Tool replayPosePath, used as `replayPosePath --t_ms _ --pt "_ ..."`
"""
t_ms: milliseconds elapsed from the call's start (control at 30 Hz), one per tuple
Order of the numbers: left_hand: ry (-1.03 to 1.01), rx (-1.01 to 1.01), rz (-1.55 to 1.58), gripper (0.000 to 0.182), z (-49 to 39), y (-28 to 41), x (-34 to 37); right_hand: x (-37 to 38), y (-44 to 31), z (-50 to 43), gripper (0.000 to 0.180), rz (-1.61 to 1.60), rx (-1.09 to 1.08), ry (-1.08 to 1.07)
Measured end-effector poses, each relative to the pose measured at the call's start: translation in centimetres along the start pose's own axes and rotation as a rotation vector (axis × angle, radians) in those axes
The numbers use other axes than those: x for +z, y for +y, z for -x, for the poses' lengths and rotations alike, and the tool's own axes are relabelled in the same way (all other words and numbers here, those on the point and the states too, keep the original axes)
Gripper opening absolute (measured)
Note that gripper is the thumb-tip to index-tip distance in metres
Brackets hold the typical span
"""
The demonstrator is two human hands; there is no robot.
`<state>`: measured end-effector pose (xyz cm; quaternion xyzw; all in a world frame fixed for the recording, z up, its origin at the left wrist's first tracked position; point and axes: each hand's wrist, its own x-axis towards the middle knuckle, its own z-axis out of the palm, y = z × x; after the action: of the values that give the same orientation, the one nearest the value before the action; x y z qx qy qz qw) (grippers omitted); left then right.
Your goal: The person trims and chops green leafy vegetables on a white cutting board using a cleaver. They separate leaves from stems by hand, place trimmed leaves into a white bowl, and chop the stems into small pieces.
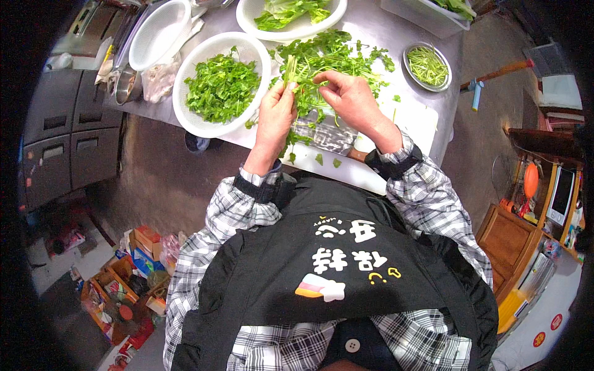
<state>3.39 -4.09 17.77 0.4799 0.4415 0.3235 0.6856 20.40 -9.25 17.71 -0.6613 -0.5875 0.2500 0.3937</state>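
My left hand (274, 113) grips a small upright bunch of pale green stems (290, 68) between thumb and fingers. To its right my right hand (352, 99) hovers with curled fingers, a gap showing between thumb and forefinger; I see nothing held there. Leafy herbs, probably coriander (343, 58), lie heaped beyond both hands on a white cutting board (413, 125). Below the right hand rests a cleaver, its wet blade (325, 135) flecked with leaves and its wooden handle (356, 154) partly covered by the wrist. Left of my left hand, a white colander (182, 99) holds loose green leaves (222, 86).
A metal bowl of cut green stems (428, 66) stands right on the steel table (443, 109). At the back are a colander of lettuce-like leaves (292, 14) and a white plastic bin (429, 18). Another white colander (160, 32) and a plastic bag (160, 79) sit far left.
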Motion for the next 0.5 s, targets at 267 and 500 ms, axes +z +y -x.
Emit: replayPosePath --t_ms 267,500 --pt "-0.001 -0.178 0.189 0.021 0.2 1.1 -1.4 0.7 -0.4 -0.3 0.012 0.156 -0.092 0.003" --pt "-0.01 -0.115 0.08 0.015 -0.1 0.5 -1.6 1.3 -0.4 -0.3 0.009 0.286 -0.216 0.047"
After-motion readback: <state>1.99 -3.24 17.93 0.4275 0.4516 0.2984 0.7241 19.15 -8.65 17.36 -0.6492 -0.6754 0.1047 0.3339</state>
